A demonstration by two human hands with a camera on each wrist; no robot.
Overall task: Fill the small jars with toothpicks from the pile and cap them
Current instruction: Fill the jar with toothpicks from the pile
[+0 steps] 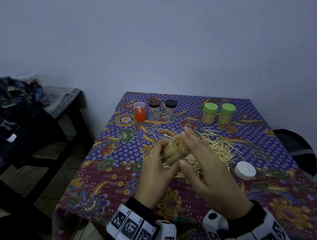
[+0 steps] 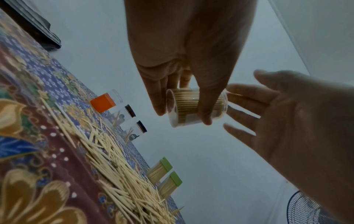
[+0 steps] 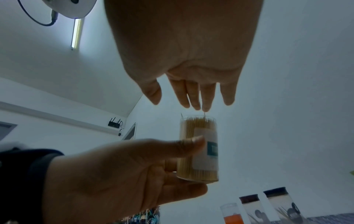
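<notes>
My left hand (image 1: 159, 164) grips a clear jar (image 1: 174, 150) packed full of toothpicks, lifted off the table and tilted, with its mouth uncapped. In the left wrist view thumb and fingers wrap the jar (image 2: 197, 107). My right hand (image 1: 191, 147) hovers at the jar's mouth with straight fingers and holds nothing. In the right wrist view its fingertips (image 3: 205, 109) are right at a few toothpick tips that stick out of the jar (image 3: 199, 148). A white cap (image 1: 245, 170) lies on the cloth to the right. The loose toothpick pile (image 1: 218, 148) spreads under and behind my hands.
At the back of the patterned tablecloth (image 1: 110, 182) stand an orange jar (image 1: 139, 111), a brown-capped jar (image 1: 153, 109) and a black-capped jar (image 1: 170, 109), nearly empty. Two green-capped jars (image 1: 217, 113) full of toothpicks stand at the back right. A dark bench with clothes (image 1: 20, 117) is at left.
</notes>
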